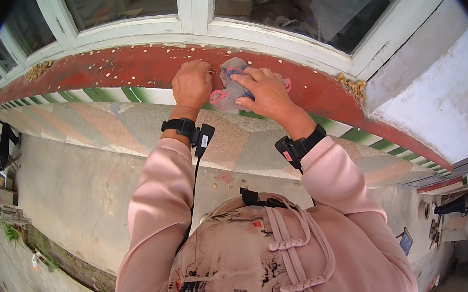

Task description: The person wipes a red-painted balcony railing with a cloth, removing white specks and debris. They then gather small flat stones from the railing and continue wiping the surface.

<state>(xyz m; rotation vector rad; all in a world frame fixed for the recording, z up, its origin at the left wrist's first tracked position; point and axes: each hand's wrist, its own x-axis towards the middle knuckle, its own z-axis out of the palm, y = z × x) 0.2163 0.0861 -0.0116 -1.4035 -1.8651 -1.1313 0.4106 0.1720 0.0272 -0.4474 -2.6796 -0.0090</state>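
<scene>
My right hand (pixel 264 92) presses a crumpled grey cloth with pink trim (pixel 231 69) onto a red-painted window sill (pixel 119 68), its fingers spread over the fabric. Just left of the cloth, my left hand (pixel 192 85) rests on the sill with its fingers bent and their tips hidden; whether it holds something cannot be seen. Pale spots dot the red surface, most thickly on the left half. A green and white striped edge runs along the sill's front. Black straps with small devices circle both wrists.
White-framed windows (pixel 188 5) rise directly behind the sill. Small brown clumps lie at its left end (pixel 40 70) and right end (pixel 351 87). A stone-patterned wall (pixel 224 140) drops below it to a concrete floor. One person is at the far left, another at the far right.
</scene>
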